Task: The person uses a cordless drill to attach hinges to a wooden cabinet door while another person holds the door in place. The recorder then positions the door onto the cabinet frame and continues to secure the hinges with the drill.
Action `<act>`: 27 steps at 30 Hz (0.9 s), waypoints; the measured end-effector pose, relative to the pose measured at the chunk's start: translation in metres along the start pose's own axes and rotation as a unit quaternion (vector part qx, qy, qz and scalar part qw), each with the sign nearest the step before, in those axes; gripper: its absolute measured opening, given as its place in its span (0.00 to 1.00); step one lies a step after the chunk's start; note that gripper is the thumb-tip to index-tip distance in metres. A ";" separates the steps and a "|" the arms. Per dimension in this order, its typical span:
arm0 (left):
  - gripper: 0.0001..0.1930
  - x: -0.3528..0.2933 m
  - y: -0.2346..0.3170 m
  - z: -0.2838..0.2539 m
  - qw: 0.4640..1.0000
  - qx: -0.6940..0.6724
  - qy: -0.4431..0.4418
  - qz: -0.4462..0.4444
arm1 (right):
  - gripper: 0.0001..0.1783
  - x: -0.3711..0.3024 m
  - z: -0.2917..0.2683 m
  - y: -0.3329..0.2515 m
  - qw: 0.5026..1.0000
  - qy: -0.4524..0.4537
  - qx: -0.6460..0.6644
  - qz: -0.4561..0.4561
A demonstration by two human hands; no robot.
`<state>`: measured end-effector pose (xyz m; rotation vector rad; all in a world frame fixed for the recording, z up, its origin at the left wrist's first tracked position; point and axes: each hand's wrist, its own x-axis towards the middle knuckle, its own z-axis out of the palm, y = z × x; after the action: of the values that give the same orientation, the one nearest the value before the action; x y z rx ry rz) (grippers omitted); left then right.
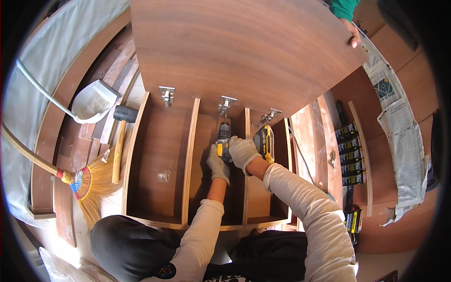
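My right hand, in a pale work glove, grips the handle of a yellow and black cordless drill. Its battery pack sticks out to the right of that hand. My gloved left hand closes around the drill body from below. The bit points away from me at the middle hinge; whether it touches a screw is too small to tell. Two more metal hinges, a left one and a right one, sit along the same edge of a large brown wooden panel.
An open wooden cabinet with dividers lies before me, a small clear packet inside. Another person's hand holds the panel's far right corner. To the left are a rubber mallet, a broom and a dustpan.
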<state>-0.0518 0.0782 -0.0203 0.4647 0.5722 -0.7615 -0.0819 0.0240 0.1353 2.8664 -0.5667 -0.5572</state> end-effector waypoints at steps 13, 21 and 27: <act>0.19 0.005 -0.006 -0.010 0.999 0.013 -0.005 -0.036 | 0.25 0.001 0.018 -0.009 1.000 0.005 0.003 0.029; 0.20 -0.030 -0.005 0.004 0.997 0.012 0.077 -0.022 | 0.28 -0.010 0.000 0.000 0.997 -0.064 -0.025 -0.025; 0.21 -0.042 0.002 -0.005 0.999 0.011 0.019 -0.048 | 0.32 -0.026 -0.005 -0.010 0.998 -0.062 -0.004 0.003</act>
<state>-0.0763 0.1032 0.0030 0.4751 0.6260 -0.8521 -0.0989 0.0439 0.1461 2.8359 -0.5902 -0.7399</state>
